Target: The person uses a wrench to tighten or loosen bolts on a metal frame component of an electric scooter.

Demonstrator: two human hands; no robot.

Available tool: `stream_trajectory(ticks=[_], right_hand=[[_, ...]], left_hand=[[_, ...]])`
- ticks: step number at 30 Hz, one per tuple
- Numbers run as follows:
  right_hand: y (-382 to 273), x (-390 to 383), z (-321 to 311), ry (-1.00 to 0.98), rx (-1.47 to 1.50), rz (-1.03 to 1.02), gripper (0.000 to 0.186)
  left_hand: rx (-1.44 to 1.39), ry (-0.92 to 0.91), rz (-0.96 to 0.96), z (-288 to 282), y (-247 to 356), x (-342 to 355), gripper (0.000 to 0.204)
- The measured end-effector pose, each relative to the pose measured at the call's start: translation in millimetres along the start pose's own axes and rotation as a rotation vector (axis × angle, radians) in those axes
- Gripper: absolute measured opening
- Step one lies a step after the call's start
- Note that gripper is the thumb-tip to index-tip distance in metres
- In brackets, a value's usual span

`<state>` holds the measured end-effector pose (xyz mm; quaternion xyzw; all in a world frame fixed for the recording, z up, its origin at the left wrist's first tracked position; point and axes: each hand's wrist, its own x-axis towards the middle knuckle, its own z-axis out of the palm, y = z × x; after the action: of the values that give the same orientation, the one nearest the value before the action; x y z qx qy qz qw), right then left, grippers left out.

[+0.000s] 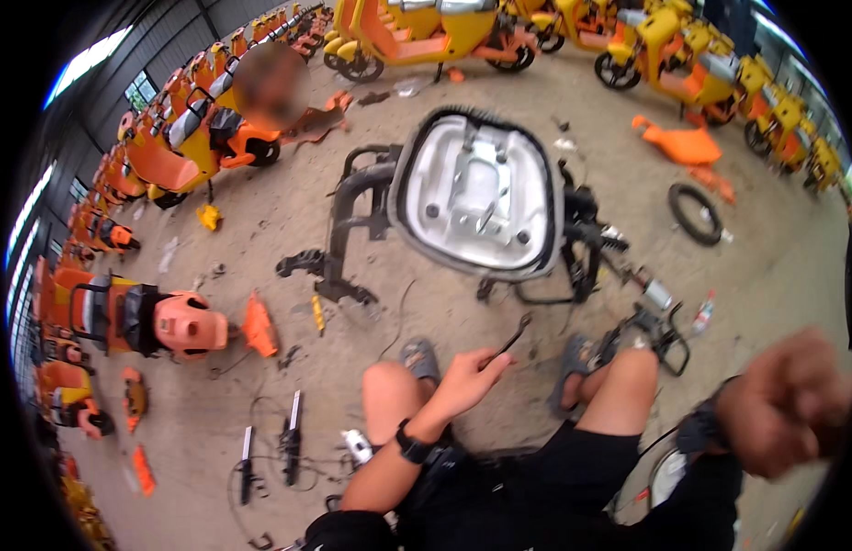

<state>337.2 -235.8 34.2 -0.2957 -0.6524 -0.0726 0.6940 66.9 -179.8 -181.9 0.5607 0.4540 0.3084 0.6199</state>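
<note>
Tan floor (775, 294), one, seen from my remote seat through the head view; it spreads beneath both hands and carries the items below.

Yellow-and-orange scooters (435, 37), many, in rows far beyond the left hand and off to both sides.

Salmon-orange scooter (191, 321), one, well apart to the left of the left hand.

Black frame (352, 216), tubular, straight beyond the left hand; I see parts of it on either side of the tub.

Oval tub (481, 243), one, dark-rimmed, silvery-white inside, open side facing me; beyond the left hand and apart from it. How it is fixed to the frame, I cannot tell.

Orange panel (683, 144), one, far beyond the right hand.

Black tyre (680, 213), one, flat on the floor, also beyond the right hand, nearer than the panel.

Silver-and-black rods (292, 441), two, to the left of the left hand.

Bottle (704, 312), one, clear with some red, beyond the right hand and slightly left of it.

Right hand (793, 404), raised close to the camera, blurred; I cannot tell whether it grips anything.

Left hand (467, 381), fingers closed round the tool, dark band at the wrist.

Dark tool (511, 341), one, slim, angled out of the left hand toward the tub.
</note>
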Motion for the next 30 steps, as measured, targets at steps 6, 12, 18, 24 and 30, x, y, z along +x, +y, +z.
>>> stream_trajectory(ticks=[6, 12, 18, 24, 30], right_hand=[[-11.6, 50.6, -17.5, -0.089, -0.113, -0.187, 0.028], [-14.0, 37.9, -9.1, -0.05, -0.079, -0.237, 0.023], [-17.3, 50.2, -20.2, -0.049, -0.159, -0.269, 0.019], [2.0, 16.0, 45.2, 0.22, 0.141, 0.035, 0.016], [159.3, -102.1, 134.8, 0.168, 0.228, 0.774, 0.046]], left_hand=[[-0.031, -0.034, -0.041, -6.9, 13.7, -9.2, 0.032], [-0.04, 0.021, -0.134, -15.8, 10.3, -32.0, 0.028], [-0.072, -0.102, -0.091, 3.2, 16.9, 12.1, 0.028], [-0.164, -0.118, -0.16, -5.9, 17.2, -11.1, 0.03], [-0.321, -0.261, -0.114, -9.0, 15.3, -0.5, 0.028]])
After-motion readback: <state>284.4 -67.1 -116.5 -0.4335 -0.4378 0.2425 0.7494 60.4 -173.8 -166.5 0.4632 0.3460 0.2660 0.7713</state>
